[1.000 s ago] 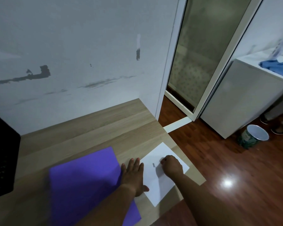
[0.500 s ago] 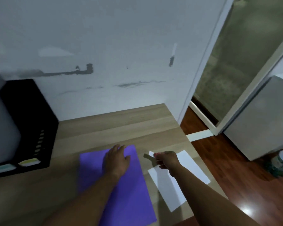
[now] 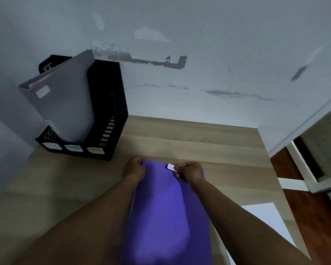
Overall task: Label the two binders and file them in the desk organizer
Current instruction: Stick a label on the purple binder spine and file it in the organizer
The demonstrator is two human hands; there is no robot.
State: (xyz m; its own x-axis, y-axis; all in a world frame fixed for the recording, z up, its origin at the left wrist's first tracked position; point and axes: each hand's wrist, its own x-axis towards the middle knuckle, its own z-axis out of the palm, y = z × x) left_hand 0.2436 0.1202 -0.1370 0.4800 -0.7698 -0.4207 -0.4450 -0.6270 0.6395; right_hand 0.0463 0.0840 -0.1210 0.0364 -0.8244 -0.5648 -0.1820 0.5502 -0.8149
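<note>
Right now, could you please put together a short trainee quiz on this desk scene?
1. True or false: the grey binder already stands in the black organizer.
2. What does the right hand pinch? A) pen B) small white label C) scissors
3. Fill in: the left hand rests on the far left corner of the ___ binder.

Key: 1 true; 2 B; 3 purple.
</note>
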